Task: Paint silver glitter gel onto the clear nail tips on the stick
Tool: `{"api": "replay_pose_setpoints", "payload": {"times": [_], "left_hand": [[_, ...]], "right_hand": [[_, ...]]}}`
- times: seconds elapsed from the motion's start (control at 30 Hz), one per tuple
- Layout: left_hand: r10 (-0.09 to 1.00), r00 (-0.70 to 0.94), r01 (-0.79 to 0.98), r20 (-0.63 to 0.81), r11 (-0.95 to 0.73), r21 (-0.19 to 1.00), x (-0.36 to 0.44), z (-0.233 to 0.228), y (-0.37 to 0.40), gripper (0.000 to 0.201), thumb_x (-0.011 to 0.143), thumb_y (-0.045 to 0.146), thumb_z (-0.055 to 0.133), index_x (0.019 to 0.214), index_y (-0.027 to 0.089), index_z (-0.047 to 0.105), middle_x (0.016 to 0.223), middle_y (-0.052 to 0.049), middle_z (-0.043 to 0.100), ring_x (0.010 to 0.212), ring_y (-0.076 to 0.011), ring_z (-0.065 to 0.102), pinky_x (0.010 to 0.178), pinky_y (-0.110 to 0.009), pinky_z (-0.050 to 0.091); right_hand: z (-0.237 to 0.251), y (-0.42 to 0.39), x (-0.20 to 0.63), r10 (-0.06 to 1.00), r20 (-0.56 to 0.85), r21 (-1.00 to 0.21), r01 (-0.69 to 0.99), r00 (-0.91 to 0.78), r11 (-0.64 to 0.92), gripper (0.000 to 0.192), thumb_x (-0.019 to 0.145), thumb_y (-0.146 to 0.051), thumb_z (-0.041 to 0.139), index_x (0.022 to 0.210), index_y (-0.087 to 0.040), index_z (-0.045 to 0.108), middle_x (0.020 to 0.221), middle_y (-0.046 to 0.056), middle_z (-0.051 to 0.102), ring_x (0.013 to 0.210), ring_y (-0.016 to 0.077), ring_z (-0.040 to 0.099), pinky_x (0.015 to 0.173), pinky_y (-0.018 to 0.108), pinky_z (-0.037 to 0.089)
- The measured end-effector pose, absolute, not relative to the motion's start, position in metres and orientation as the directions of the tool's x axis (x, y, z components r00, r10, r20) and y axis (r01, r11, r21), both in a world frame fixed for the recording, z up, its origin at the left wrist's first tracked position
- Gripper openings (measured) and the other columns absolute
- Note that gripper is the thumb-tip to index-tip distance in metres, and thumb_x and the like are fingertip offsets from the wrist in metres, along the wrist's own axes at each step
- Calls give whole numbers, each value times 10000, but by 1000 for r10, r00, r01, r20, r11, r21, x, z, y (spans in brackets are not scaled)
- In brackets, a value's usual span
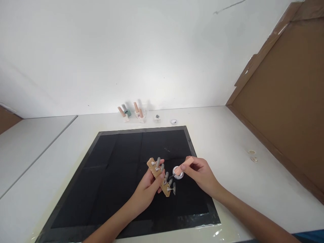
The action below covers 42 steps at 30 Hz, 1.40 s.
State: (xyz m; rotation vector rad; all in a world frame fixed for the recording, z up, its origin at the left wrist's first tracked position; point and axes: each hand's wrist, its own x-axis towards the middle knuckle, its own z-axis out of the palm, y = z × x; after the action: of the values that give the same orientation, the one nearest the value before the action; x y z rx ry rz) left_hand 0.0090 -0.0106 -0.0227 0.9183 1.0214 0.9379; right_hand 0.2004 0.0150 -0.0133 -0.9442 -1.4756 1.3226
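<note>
While my left hand (149, 187) grips the wooden nail-tip holder (161, 176) tilted so the tips face me, my right hand (199, 173) pinches a peach-handled brush (182, 167) over a small white jar (178, 172) on the black mat (113, 175); polish bottles (131, 113) stand at the desk's (227, 141) back edge.

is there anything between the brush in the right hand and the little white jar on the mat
Nothing visible. The right hand holds the peach-handled brush with its tip right at the small white jar on the black mat. The wooden nail holder in the left hand sits just beside the jar, not in between.
</note>
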Motion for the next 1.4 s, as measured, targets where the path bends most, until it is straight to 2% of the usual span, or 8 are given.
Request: {"api": "replay_pose_setpoints", "payload": {"times": [0.33, 0.5, 0.67, 0.77, 0.93, 1.2, 1.3, 1.4], "left_hand": [[928, 307, -95, -211, 251, 963, 3, -36, -16, 580, 824, 473, 576, 1305, 190, 417, 823, 5, 463, 672, -121, 404, 566, -247, 355], [929, 327, -51, -171, 198, 979, -1, -41, -19, 509, 863, 439, 532, 1317, 234, 427, 979, -38, 515, 827, -166, 483, 705, -293, 403], [944, 299, -11, -141, 152, 988, -2, -38, -18, 503, 863, 446, 525, 1302, 216, 443, 1056, -70, 542, 931, -211, 518, 808, -348, 420], [950, 286, 20, -127, 127, 992, -2, -38, -18, 494, 872, 439, 511, 1307, 216, 441, 1047, -72, 555, 928, -214, 530, 824, -357, 429], [948, 307, 42, -84, 75, 996, -3, -39, -19, 452, 889, 416, 489, 1299, 231, 449, 945, -40, 555, 868, -194, 524, 829, -356, 429], [919, 363, 82, -154, 133, 988, -5, -36, -23, 446, 901, 380, 476, 1333, 286, 420, 912, -24, 550, 787, -177, 500, 733, -322, 424], [932, 333, 73, -146, 129, 989, -5, -37, -22, 442, 895, 384, 485, 1323, 286, 435, 887, -20, 528, 781, -176, 488, 731, -320, 420], [937, 321, 51, -138, 128, 990, -6, -39, -20, 443, 892, 379, 496, 1324, 300, 432, 908, -20, 519, 809, -178, 489, 771, -330, 419]], "right_hand": [[-13, 11, 196, 895, 244, -959, 42, -373, 279, 214, 858, -299, 617, 691, -195, 699, 687, 36, 711, 566, 124, 533, 515, 247, 385], [-12, 10, 193, 923, 225, -946, 158, -313, 285, 188, 839, -278, 635, 677, -207, 699, 654, 17, 682, 534, 118, 513, 481, 241, 350], [-10, 12, 196, 939, 259, -932, 195, -225, 304, 182, 842, -255, 624, 684, -213, 702, 651, 17, 670, 533, 117, 503, 482, 238, 355], [-10, 12, 199, 927, 292, -932, 149, -235, 331, 190, 842, -250, 624, 669, -212, 693, 630, 10, 658, 519, 111, 482, 479, 236, 352], [-11, 11, 198, 865, 314, -922, 92, -392, 376, 160, 836, -276, 639, 709, -216, 715, 590, -3, 610, 493, 101, 458, 460, 229, 346], [-9, 16, 197, 935, 274, -920, 223, -226, 323, 181, 843, -264, 628, 683, -220, 702, 628, 25, 650, 523, 126, 493, 468, 251, 343], [-10, 17, 200, 927, 304, -925, 168, -218, 342, 196, 857, -255, 611, 681, -223, 689, 634, 16, 654, 532, 122, 495, 479, 247, 353], [-11, 15, 201, 887, 331, -926, 71, -321, 371, 156, 849, -264, 628, 711, -228, 692, 628, 2, 644, 515, 109, 482, 474, 236, 360]]}}
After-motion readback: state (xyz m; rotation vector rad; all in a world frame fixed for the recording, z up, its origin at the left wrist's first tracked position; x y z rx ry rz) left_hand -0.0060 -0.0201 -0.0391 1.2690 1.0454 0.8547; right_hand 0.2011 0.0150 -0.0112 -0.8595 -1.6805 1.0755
